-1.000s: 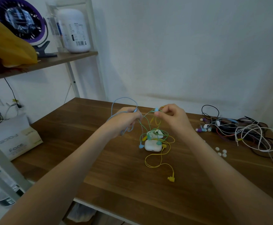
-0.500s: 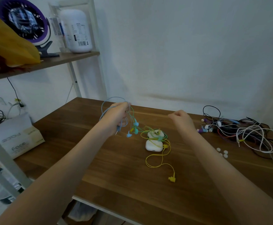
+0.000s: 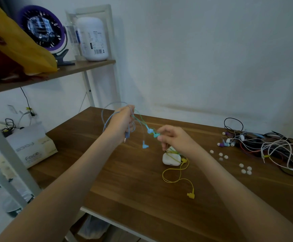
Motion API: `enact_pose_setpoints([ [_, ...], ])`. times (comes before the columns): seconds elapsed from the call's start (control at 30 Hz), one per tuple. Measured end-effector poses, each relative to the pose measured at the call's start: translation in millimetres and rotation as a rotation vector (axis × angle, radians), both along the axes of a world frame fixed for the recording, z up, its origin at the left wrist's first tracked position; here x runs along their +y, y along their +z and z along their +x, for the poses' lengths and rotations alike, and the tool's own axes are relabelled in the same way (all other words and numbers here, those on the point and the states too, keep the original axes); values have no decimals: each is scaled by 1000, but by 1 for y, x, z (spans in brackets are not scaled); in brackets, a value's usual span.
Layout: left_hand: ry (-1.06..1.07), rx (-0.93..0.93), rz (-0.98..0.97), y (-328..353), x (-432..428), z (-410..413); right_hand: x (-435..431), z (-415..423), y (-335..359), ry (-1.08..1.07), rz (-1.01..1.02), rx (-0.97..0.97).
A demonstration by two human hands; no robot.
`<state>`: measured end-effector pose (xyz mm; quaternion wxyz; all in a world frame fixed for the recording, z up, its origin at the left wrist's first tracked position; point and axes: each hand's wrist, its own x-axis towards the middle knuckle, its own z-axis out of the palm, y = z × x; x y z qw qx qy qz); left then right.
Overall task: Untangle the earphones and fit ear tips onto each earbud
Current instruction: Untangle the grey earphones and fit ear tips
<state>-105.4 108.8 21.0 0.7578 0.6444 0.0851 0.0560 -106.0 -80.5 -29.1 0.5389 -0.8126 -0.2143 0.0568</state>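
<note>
My left hand [image 3: 123, 122] is raised above the table's left half and grips a bunch of light blue earphone cable [image 3: 107, 117]. Blue earbuds [image 3: 149, 131] hang from it on thin green and blue wires, one lower blue earbud [image 3: 145, 145] dangling free. My right hand [image 3: 175, 138] is beside them, its fingertips pinching the teal earbud [image 3: 157, 135] in the tangle. A yellow earphone cable [image 3: 173, 173] loops over a white charging case [image 3: 171, 158] and ends in a yellow plug [image 3: 190, 195]. Loose white ear tips [image 3: 220, 154] lie to the right.
A heap of white, black and red cables with purple earbuds [image 3: 268, 145] fills the table's right end. More white ear tips [image 3: 246, 169] lie near it. A shelf [image 3: 83, 68] with a fan and white bottle stands at left, a tissue pack [image 3: 32, 149] below it.
My right hand, apart and empty half a second ago, has come back left to the hanging earbuds and pinches one. My left hand has lifted the blue cable higher and leftward.
</note>
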Motion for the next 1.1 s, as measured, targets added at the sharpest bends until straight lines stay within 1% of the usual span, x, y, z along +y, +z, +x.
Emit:
enact_pose_setpoints([
  [0.07, 93, 25, -6, -3, 11, 3, -4, -2, 2, -49, 86, -15],
  [0.17, 177, 85, 35, -8, 24, 5, -11, 1, 4, -170, 203, -13],
  [0.23, 215, 104, 56, -11, 29, 6, -17, 4, 5, -256, 263, 14],
  [0.3, 231, 101, 66, -14, 31, 6, -19, 7, 5, -302, 273, 35],
  [0.43, 234, 85, 75, -17, 28, 8, -14, 10, 0, -327, 206, 36],
  [0.5, 221, 85, 78, -15, 27, 8, -12, 10, 0, -300, 185, 31],
  [0.6, 213, 81, 93, -13, 24, 6, -10, 10, 2, -227, 254, 79],
  [0.73, 104, 24, 114, -10, 20, -2, -6, 10, 3, -110, 369, 178],
  [0.83, -44, -12, 117, -11, 18, -7, -6, 13, 0, -107, 404, 197],
  [0.9, -142, -30, 116, -11, 16, -10, -5, 15, -3, -121, 358, 150],
  [0.97, -219, -35, 129, -10, 11, -13, -2, 11, -3, -84, 273, 123],
  [1.1, -310, -67, 148, -6, 1, -16, 15, 1, 2, 100, 154, 151],
])
